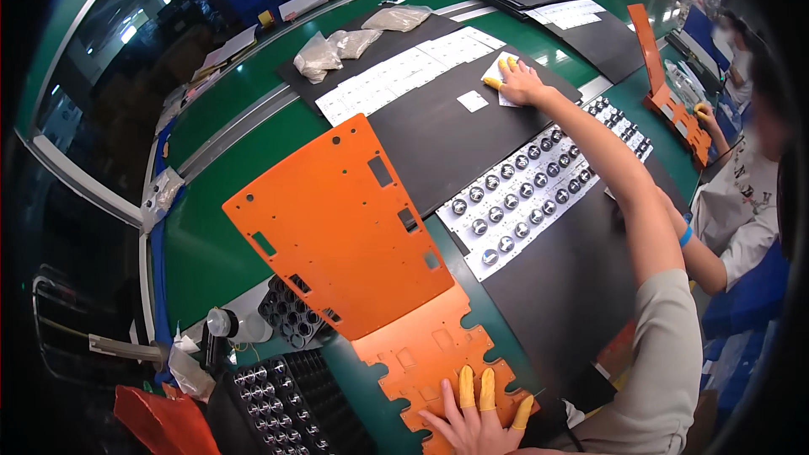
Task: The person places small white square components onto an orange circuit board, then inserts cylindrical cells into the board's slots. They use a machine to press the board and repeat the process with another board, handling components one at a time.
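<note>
My left hand (479,423), with yellow finger cots on some fingers, lies spread on the notched lower part of an orange panel (459,333). The larger orange plate (337,227), with rectangular cutouts, stands tilted up behind that part. Stretched far forward, my right hand (521,84) has its cot-covered fingers and thumb on a white card (508,101) over a black board (447,143). The card is partly hidden beneath the hand. A smaller white square (473,101) lies beside it. Under my right forearm sits a white strip board (497,240) with rows of round, shiny black-rimmed parts.
A black tray of round shiny parts (278,404) stands at lower left, near a clear bottle (244,326) and a red bag (160,421). Bags of small parts (318,57) and white sheets (371,88) lie farther back. At right, a co-worker handles another orange panel (678,122).
</note>
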Demonstrator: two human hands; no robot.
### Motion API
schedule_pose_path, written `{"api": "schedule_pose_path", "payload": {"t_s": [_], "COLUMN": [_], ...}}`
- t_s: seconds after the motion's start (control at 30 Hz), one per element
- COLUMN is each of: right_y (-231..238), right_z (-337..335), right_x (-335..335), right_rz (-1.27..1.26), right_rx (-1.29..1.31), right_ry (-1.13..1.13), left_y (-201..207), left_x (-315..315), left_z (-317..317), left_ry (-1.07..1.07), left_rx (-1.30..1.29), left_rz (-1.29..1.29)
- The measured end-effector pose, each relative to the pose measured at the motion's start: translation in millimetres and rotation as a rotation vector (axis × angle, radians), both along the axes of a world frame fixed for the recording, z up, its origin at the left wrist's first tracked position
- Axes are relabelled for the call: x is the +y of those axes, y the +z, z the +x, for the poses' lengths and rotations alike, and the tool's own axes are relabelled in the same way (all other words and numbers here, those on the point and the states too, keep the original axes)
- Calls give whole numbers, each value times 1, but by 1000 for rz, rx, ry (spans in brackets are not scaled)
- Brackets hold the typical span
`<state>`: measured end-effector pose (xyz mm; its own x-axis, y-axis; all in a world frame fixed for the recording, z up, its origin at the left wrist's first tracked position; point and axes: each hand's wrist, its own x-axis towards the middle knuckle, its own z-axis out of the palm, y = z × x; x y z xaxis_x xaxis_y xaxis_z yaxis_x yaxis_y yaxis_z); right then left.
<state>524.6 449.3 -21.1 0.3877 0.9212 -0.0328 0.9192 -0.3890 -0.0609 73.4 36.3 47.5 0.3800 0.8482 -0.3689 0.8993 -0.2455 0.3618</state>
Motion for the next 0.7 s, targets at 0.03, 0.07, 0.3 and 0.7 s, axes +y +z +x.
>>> {"api": "schedule_pose_path", "payload": {"t_s": [0.03,0.07,0.3,0.7], "right_y": [1,4,33,8], "right_z": [-3,-8,-78,-123], "right_x": [-9,-16,-72,-49], "right_rz": [-4,-6,402,197], "right_rx": [-5,-16,134,20], "right_ry": [51,70,432,288], "left_y": [-2,-5,-21,-20], "left_x": [-2,-3,-9,-12], "left_z": [0,0,0,2], "left_ry": [8,14,63,51], "left_rx": [-18,-34,-213,-138], "left_rz": [31,64,269,319]}}
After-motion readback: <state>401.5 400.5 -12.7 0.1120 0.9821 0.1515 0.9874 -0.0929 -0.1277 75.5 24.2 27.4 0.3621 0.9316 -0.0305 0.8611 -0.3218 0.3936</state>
